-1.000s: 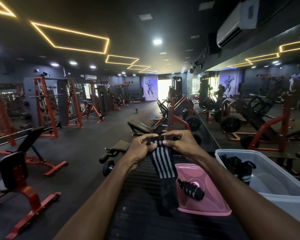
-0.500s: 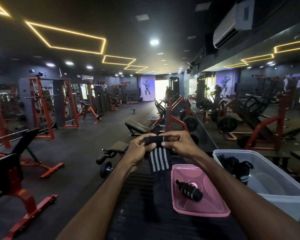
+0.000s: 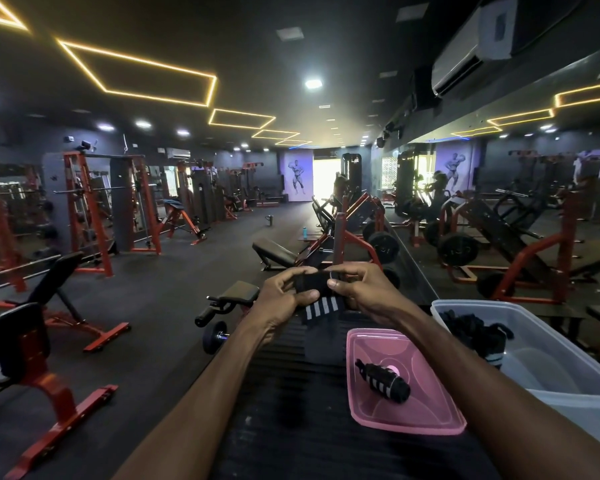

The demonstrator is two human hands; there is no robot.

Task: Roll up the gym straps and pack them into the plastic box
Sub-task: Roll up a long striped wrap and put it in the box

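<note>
A black gym strap with white stripes (image 3: 319, 308) is partly rolled between my hands, its loose tail hanging down onto the dark ribbed surface. My left hand (image 3: 284, 296) grips the roll's left end and my right hand (image 3: 357, 289) pinches its right end. One finished rolled strap (image 3: 385, 377) lies on the pink lid (image 3: 402, 407). The clear plastic box (image 3: 548, 348) stands at the right with black straps (image 3: 471, 330) inside its far end.
I work over a dark ribbed mat (image 3: 291, 410). A dumbbell (image 3: 213, 339) lies on the floor at its left. Red and black benches (image 3: 45, 327) and weight machines fill the gym floor; a mirror wall runs along the right.
The roll between my hands has grown thicker and the hanging striped tail has become shorter. My hands have stayed in about the same place.
</note>
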